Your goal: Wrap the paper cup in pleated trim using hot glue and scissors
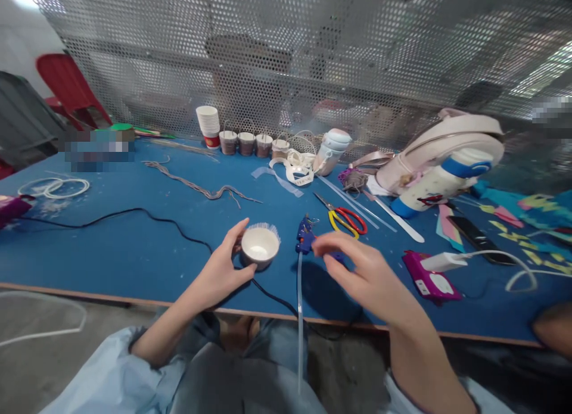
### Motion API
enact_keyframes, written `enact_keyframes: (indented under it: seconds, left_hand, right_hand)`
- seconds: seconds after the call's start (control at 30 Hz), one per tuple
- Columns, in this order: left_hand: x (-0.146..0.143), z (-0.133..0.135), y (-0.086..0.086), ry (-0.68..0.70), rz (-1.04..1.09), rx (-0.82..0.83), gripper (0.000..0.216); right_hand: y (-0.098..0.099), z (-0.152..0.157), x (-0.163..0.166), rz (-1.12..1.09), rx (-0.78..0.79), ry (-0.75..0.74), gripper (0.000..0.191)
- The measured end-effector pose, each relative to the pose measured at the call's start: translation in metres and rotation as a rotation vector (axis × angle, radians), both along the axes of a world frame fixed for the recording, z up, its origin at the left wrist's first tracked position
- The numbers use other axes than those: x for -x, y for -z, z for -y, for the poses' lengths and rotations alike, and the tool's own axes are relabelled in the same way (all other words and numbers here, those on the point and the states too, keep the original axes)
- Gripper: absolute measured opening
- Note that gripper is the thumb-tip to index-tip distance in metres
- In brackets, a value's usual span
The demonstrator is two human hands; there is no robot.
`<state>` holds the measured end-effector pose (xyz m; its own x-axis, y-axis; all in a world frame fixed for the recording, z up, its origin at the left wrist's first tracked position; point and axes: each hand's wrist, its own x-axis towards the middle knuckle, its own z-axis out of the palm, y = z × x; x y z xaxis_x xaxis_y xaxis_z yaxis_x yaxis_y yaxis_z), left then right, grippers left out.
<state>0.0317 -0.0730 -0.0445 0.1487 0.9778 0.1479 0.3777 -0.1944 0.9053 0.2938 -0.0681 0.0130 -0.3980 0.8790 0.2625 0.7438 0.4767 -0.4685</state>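
My left hand is curled around a small paper cup, thumb at the front and fingers at its left side. The cup is white inside, grey-brown outside, with a clear fringe along its far rim. A blue hot glue gun lies right of the cup, a long clear glue stick reaching from it past the table edge. Over the gun's right side hovers my right hand, fingers loosely bent and thumb apart; I see nothing held in it. Scissors with red and yellow handles lie beyond the gun.
On the blue table, a black cord runs leftward. Wrapped cups and stacked paper cups stand at the back. Twisted cords lie left; a bottle, bag, power strip and phone right.
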Motion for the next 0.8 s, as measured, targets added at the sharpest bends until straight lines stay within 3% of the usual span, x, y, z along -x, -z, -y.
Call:
enact_keyframes:
  seconds: [0.13, 0.4, 0.5, 0.63, 0.8]
  left_hand:
    - [-0.010, 0.006, 0.006, -0.143, -0.118, -0.105, 0.079]
    - [-0.013, 0.011, 0.011, -0.219, -0.208, -0.171, 0.088]
    - [0.000, 0.009, -0.003, -0.150, -0.180, -0.160, 0.075]
    - [0.015, -0.010, -0.037, -0.029, -0.169, -0.236, 0.034]
    - [0.016, -0.047, -0.064, 0.141, -0.352, -0.190, 0.030]
  right_hand:
    - [0.018, -0.036, 0.007, 0.422, 0.116, 0.008, 0.054]
    - [0.032, -0.051, 0.014, 0.455, 0.107, 0.045, 0.064]
    - [0.040, -0.056, 0.010, 0.425, 0.088, 0.078, 0.063]
    - [0.052, -0.064, 0.007, 0.317, 0.069, 0.090, 0.053]
    - [0.052, -0.063, 0.002, 0.066, 0.035, 0.123, 0.052]
